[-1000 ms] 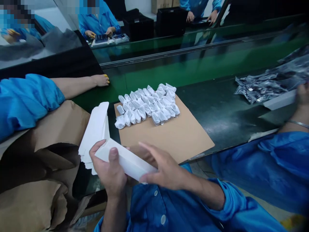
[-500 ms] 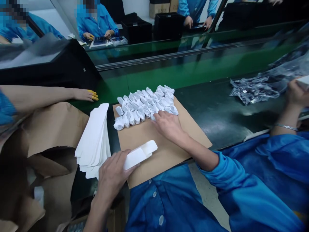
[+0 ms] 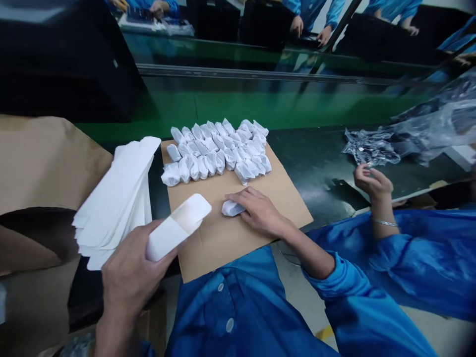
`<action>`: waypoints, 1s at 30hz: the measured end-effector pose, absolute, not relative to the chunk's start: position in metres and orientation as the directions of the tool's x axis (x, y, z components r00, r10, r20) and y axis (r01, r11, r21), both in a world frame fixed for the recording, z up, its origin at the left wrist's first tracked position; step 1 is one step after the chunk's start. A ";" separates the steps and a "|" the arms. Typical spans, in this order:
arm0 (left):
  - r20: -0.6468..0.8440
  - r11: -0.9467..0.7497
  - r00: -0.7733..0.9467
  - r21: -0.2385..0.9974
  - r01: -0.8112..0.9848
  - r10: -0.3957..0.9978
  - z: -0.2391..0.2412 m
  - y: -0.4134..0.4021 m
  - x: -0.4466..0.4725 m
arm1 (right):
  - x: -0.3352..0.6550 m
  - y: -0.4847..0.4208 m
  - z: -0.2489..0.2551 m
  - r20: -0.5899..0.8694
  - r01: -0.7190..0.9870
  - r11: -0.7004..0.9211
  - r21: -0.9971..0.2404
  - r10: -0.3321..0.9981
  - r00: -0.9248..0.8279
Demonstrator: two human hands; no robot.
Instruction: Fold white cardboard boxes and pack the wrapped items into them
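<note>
Head view, taking the middle of the brown cardboard sheet [image 3: 208, 255] as the dial's centre, with twelve away from the person. From where I stand, the left hand [image 3: 130, 270] is at eight o'clock, fingers clamped around the lower part of a long, narrow white cardboard box [image 3: 178, 225]. Its open mouth, flap out, tilts toward one o'clock, showing a pale inner wall; I cannot tell what lies deeper in.

Near the sheet's middle, the right hand [image 3: 258, 210] has its fingers closed on a small white paper-wrapped packet [image 3: 231, 208], one end poking out toward nine. Whether it touches the cardboard I cannot tell. Toward twelve, more wrapped packets [image 3: 215, 151] sit in close rows on the sheet.

At nine, flat white carton blanks [image 3: 115, 198] lie fanned in a stack on the dark green counter [image 3: 308, 158]. A big black container [image 3: 67, 69] stands at ten, its contents hidden from me. At two, a co-worker's hand [image 3: 374, 183] is beside crumpled clear plastic bags [image 3: 372, 146].
</note>
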State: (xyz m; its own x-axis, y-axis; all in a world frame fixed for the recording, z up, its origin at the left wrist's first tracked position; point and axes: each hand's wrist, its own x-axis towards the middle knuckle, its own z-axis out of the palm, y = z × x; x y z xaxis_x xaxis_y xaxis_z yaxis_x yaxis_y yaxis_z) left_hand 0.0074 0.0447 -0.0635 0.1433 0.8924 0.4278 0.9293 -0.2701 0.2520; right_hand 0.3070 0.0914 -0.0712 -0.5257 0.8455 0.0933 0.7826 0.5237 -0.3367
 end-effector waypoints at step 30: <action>-0.139 -0.081 0.106 0.175 0.981 0.985 -0.043 0.044 0.025 | 0.295 0.087 -0.006 0.329 0.598 0.525 -0.605 0.849 -0.413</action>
